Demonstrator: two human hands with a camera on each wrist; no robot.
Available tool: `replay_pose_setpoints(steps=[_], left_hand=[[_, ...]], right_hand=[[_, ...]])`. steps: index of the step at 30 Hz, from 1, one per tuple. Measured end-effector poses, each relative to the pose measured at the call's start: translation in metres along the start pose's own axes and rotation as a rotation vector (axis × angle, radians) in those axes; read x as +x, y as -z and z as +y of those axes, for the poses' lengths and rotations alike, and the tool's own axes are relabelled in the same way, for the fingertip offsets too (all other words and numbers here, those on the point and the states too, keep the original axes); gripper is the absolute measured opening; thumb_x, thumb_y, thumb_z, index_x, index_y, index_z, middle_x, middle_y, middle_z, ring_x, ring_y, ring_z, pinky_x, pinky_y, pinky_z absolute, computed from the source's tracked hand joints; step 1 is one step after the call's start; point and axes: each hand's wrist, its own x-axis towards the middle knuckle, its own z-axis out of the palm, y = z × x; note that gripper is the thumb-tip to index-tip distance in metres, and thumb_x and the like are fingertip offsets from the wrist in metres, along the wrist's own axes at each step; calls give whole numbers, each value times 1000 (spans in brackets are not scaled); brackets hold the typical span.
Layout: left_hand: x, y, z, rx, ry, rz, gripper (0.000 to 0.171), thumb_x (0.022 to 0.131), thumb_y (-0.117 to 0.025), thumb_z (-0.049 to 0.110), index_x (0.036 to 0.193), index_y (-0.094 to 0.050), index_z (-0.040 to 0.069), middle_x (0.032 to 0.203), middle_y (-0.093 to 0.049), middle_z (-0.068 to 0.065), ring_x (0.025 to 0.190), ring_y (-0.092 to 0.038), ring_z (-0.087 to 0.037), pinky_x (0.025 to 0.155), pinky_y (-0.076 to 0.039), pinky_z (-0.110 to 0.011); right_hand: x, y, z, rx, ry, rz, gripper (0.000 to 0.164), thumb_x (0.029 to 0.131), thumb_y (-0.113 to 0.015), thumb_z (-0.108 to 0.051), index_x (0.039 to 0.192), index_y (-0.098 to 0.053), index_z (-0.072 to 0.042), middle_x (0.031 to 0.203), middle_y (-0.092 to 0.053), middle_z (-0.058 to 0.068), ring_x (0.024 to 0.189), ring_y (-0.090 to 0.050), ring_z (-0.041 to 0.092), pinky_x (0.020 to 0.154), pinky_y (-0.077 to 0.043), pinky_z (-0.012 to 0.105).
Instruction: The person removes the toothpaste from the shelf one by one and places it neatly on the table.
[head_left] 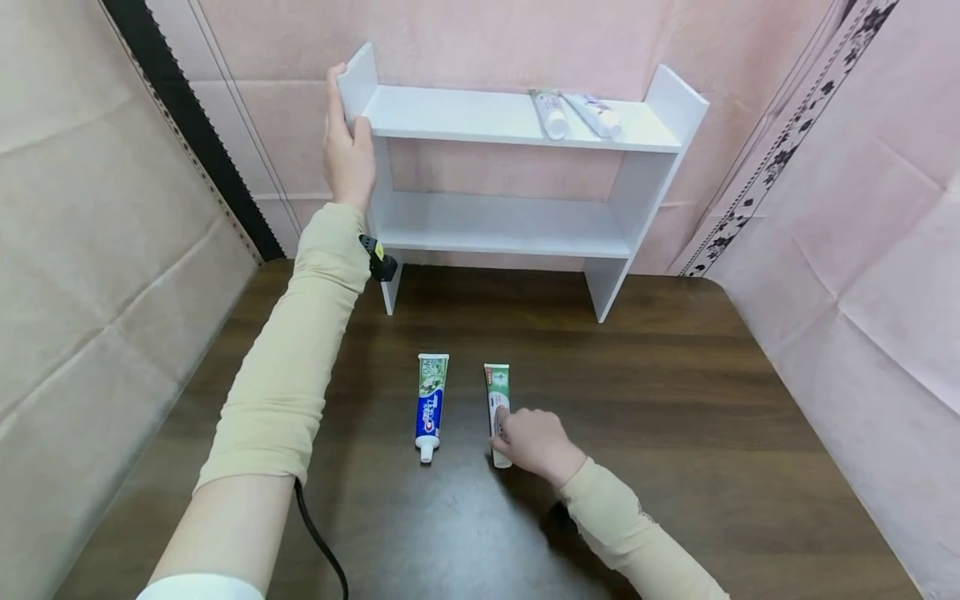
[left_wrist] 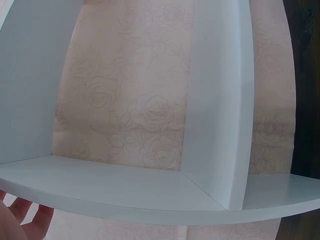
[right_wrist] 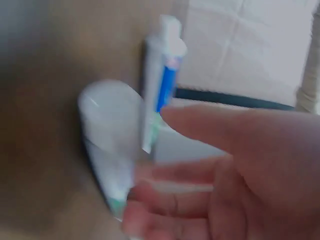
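My left hand (head_left: 349,162) grips the upper left side panel of a white two-tier shelf (head_left: 502,223); in the left wrist view its fingers (left_wrist: 37,222) show behind the panel's edge. On the wooden table, my right hand (head_left: 538,442) is over a green and white toothpaste tube (head_left: 498,383), partly covering it. Blurred in the right wrist view, that tube (right_wrist: 112,130) lies by the fingertips, with the thumb apart from the fingers. To its left lies a blue, green and white Crest toothpaste tube (head_left: 431,400), cap towards me.
Two whitish tubes, a left one (head_left: 552,117) and a right one (head_left: 596,115), lie on the shelf's top board, towards its right end. Pale cloth walls (head_left: 847,250) enclose the wooden table (head_left: 675,400). A black cable (head_left: 318,537) hangs by my left forearm.
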Motion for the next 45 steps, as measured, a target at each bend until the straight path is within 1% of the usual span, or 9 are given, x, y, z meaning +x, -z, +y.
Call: replay_pose_setpoints(steps=[4, 6, 9, 16, 21, 30, 37, 41, 45], left_hand=[[-1, -2, -2, 2, -10, -2, 60, 100, -34, 17, 147, -22, 53, 154, -33, 19, 112, -47, -7, 80, -40, -25], [-1, 0, -3, 13, -20, 6, 60, 99, -34, 17, 147, -22, 51, 154, -34, 17, 116, -46, -6, 83, -41, -26], [0, 3, -4, 17, -29, 10, 60, 99, -34, 16, 148, -22, 49, 154, -35, 16, 116, -45, -6, 86, -41, -26], [-1, 5, 0, -28, -23, -28, 61, 99, -34, 16, 149, -21, 49, 154, -33, 15, 122, -43, -6, 96, -40, -27], [-1, 9, -1, -48, -13, -23, 61, 100, -35, 16, 150, -20, 48, 155, -31, 17, 126, -41, -6, 103, -37, -26], [-3, 5, 3, -14, -26, -24, 60, 100, -35, 18, 150, -20, 48, 156, -30, 16, 124, -42, -8, 98, -39, -27], [-5, 2, 3, -40, -24, -32, 61, 99, -34, 17, 149, -21, 49, 156, -31, 14, 123, -41, -7, 98, -39, -27], [-4, 2, 3, -47, -26, -34, 61, 99, -33, 17, 149, -20, 50, 156, -31, 13, 125, -40, -7, 100, -37, -27], [-1, 4, 1, -41, -21, -30, 61, 99, -33, 16, 149, -20, 50, 156, -31, 13, 126, -40, -7, 101, -37, -27]], right_hand=[[1, 30, 9, 28, 48, 13, 40, 92, -63, -36, 122, -65, -8, 100, -69, 12, 83, -65, 25, 62, -53, 42], [5, 50, 14, 6, 95, 75, 45, 93, -61, -37, 130, -61, -10, 111, -65, 13, 95, -63, 28, 65, -55, 42], [15, 91, 20, -46, 129, 207, 49, 93, -60, -38, 135, -56, -13, 115, -60, 11, 98, -60, 26, 64, -55, 38], [52, 214, 39, -44, 10, 438, 64, 96, -57, -33, 151, -30, -17, 133, -51, 15, 113, -55, 32, 78, -55, 48], [84, 262, 51, -17, -89, 510, 73, 96, -52, -30, 156, -12, -24, 129, -51, 17, 103, -54, 32, 77, -53, 50], [109, 282, 67, 100, -183, 459, 72, 94, -49, -29, 156, -14, -24, 138, -41, 19, 110, -47, 30, 88, -47, 48], [111, 280, 70, 153, -193, 524, 59, 93, -50, -50, 142, -35, -22, 127, -50, 16, 100, -51, 27, 74, -40, 37], [113, 276, 68, 140, -196, 565, 58, 92, -51, -52, 142, -41, -25, 121, -54, 13, 98, -51, 25, 72, -39, 36], [115, 274, 65, 122, -190, 619, 47, 89, -55, -47, 128, -50, -22, 110, -60, 8, 97, -54, 23, 74, -41, 39]])
